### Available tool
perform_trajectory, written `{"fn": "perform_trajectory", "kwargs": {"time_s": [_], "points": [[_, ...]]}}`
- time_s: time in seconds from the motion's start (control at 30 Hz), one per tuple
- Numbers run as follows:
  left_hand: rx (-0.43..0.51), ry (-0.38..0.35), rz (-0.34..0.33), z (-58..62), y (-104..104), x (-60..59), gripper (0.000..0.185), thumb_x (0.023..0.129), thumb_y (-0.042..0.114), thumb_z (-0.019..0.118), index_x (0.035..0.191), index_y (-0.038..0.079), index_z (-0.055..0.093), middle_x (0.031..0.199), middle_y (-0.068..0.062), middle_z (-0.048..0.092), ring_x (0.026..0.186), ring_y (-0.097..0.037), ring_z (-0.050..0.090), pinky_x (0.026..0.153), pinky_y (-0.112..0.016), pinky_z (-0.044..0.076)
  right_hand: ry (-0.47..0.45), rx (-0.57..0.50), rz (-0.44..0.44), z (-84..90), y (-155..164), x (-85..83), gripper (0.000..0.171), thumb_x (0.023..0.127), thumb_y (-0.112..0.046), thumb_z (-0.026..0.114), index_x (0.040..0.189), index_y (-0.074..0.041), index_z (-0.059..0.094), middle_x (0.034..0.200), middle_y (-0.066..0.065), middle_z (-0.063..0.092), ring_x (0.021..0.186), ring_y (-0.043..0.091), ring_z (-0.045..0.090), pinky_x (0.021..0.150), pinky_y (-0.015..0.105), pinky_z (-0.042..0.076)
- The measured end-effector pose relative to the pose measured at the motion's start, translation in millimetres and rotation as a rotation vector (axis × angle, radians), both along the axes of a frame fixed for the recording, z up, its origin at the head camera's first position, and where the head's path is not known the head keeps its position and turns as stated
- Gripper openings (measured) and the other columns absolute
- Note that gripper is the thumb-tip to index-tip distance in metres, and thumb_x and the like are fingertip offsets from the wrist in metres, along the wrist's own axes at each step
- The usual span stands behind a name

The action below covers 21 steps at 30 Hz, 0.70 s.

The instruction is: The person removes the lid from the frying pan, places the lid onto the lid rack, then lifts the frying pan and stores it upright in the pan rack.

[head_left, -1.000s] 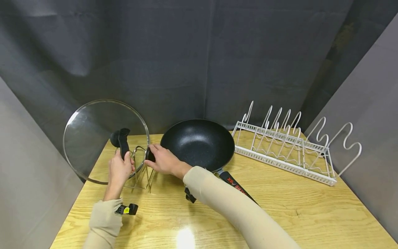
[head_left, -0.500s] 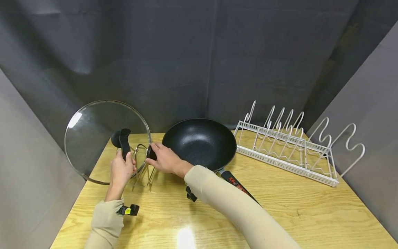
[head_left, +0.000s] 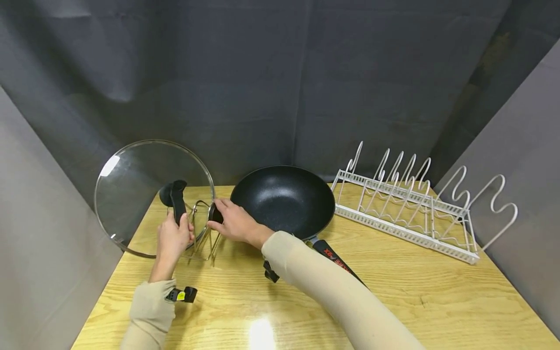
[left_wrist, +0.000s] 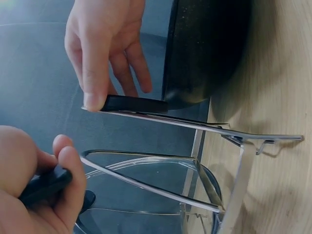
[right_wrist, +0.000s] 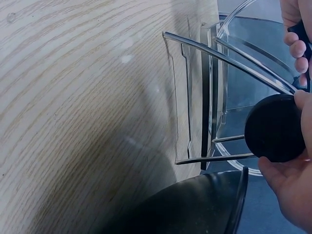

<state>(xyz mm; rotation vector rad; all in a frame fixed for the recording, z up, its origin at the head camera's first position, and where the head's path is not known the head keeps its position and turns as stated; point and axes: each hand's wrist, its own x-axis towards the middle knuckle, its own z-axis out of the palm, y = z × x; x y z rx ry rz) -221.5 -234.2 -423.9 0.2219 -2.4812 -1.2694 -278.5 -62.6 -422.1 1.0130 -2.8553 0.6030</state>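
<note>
A large clear glass lid (head_left: 131, 204) with a metal rim stands upright at the left, its lower right edge at a small metal wire stand (head_left: 201, 250). My left hand (head_left: 174, 238) grips the black handle (head_left: 178, 201) in front of the lid; in the left wrist view the fingers curl round it. My right hand (head_left: 236, 221) holds a black round disc (right_wrist: 273, 127) at the wire stand's near right end, thumb and fingers at its edge. The left wrist view shows this disc edge-on against the metal loop. Fingers partly hide handle and disc.
A black wok-like pan (head_left: 282, 199) sits just right of the stand, its handle (head_left: 334, 257) pointing towards the front right, partly behind my right sleeve. Farther right stands a white wire rack (head_left: 407, 209). Dark cloth (head_left: 245, 87) hangs behind the wooden table (head_left: 227, 311).
The head view has shifted slightly, so everything appears a little farther right. Both hands keep their holds on the handle and the disc, with no clear movement of the lid or stand.
</note>
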Motion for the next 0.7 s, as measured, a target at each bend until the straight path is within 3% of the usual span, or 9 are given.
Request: {"fn": "perform_trajectory", "kwargs": {"time_s": [0.4,0.7], "points": [[0.065,-0.033,-0.011,3.8,1.6,-2.3,0.028,0.102,0.023,0.039,0.103,-0.003,0.048,0.076,-0.019,0.064,0.048,-0.013,0.060,0.045,-0.025,0.052,0.001,0.001,-0.005,-0.1,-1.3,-1.0,0.069,0.094,-0.052,0.048,0.146,-0.010,0.030,0.144,0.009,0.038,0.125,0.021,0.046,0.101,0.034,0.041],[0.122,-0.042,-0.019,6.7,7.9,-1.8,0.030,0.102,0.020,0.036,0.111,-0.007,0.047,0.079,-0.018,0.065,0.048,-0.010,0.060,0.048,-0.025,0.052,-0.008,0.004,-0.004,1.1,-0.9,-2.7,0.071,0.094,-0.053,0.046,0.148,-0.011,0.028,0.145,0.008,0.037,0.125,0.020,0.046,0.101,0.032,0.041]]}}
